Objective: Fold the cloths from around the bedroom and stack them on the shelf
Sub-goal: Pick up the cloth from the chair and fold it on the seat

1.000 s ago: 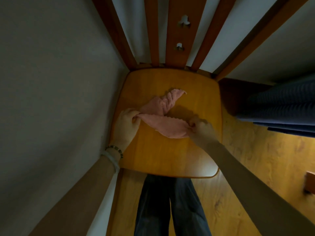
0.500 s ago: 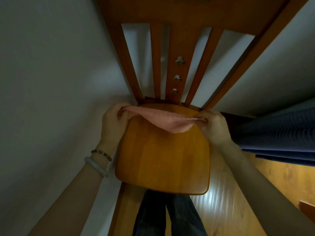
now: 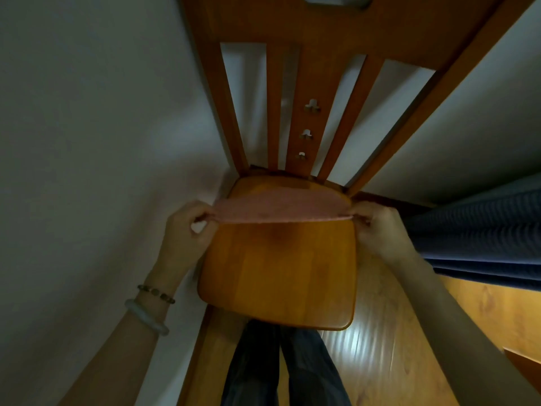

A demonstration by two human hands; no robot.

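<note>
Pink cloth (image 3: 281,208) hangs stretched between both hands over the rear half of the wooden chair seat (image 3: 278,276), its near edge pulled almost straight and its far part curving back toward the slatted chair back (image 3: 310,83). Whether that far part touches the seat I cannot tell. The left hand (image 3: 187,232) pinches the left end with curled fingers and thumb; the right hand (image 3: 377,230) pinches the right end the same way.

The step in hand looks like spreading the cloth flat before the first fold. To do it well, I would keep the tension even across the near edge so no twist hides in the middle. The far edge should come down on the seat first, then the near edge, so the cloth lands square and smooth. Both pinches should stay at the true corners; a grip further in would leave a flap that spoils the fold. The cloth is soft and limp, so it will likely sag as soon as the pull slackens.

No basket, box or drawer shows in this view, and the shelf for stacking is out of sight. Dark blue ribbed fabric (image 3: 483,230) lies to the right of the chair, above the wooden floor (image 3: 380,361). A pale wall (image 3: 87,142) stands to the left.
</note>
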